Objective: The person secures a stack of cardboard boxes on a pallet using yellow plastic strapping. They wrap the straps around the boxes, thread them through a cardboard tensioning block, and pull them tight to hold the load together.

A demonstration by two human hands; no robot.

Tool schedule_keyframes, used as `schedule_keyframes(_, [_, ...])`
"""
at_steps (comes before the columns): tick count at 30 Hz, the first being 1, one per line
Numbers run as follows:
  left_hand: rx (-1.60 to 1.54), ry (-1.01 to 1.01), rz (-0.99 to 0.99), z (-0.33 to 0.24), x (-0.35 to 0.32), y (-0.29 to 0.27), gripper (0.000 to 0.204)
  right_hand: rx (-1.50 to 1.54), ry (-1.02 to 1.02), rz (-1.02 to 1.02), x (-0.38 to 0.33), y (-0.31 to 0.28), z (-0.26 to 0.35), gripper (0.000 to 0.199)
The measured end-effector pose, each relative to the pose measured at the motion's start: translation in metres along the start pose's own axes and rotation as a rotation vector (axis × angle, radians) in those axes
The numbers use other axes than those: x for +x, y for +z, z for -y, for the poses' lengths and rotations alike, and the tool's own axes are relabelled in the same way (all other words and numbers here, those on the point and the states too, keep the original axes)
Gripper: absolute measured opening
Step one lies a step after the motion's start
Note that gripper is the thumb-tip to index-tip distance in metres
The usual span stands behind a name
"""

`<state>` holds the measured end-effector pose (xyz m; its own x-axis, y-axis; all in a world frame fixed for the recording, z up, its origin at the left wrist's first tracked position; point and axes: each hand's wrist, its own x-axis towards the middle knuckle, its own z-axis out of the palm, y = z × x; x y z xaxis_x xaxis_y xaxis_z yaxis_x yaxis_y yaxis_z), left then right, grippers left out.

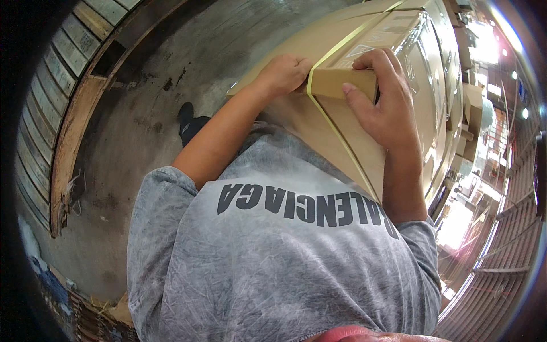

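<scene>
A large brown carton (369, 155) stands right in front of me, with clear tape along its right side. A yellow strap (336, 49) runs over its top and bends down the side facing me. Under the strap, at the top edge, sits a folded cardboard piece (330, 82). My right hand (390, 100) grips its right end, thumb on the near face and fingers over the top. Just left of the strap, my left hand (286, 74) is closed against the carton's edge; whatever its fingers hold is hidden.
Grey concrete floor (137, 142) lies to the left, bordered by a slatted wooden structure (77, 137). My dark shoe (186, 114) shows beside the carton. More cardboard boxes (472, 105) are stacked on the right, below bright openings.
</scene>
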<state>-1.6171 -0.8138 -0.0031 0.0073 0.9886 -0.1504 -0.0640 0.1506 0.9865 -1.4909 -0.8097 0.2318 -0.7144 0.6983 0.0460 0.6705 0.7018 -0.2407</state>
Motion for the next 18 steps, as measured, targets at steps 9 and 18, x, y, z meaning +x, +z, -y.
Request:
schedule_keyframes(9, [0.187, 0.101, -0.266, -0.007, -0.011, 0.009, 0.039, 0.045, -0.097, 0.015, 0.001, -0.002, -0.014, 0.033])
schedule_keyframes(18, [0.089, 0.014, -0.251, -0.014, -0.012, 0.011, 0.044, 0.053, -0.135, 0.01, 0.004, -0.007, -0.013, 0.029])
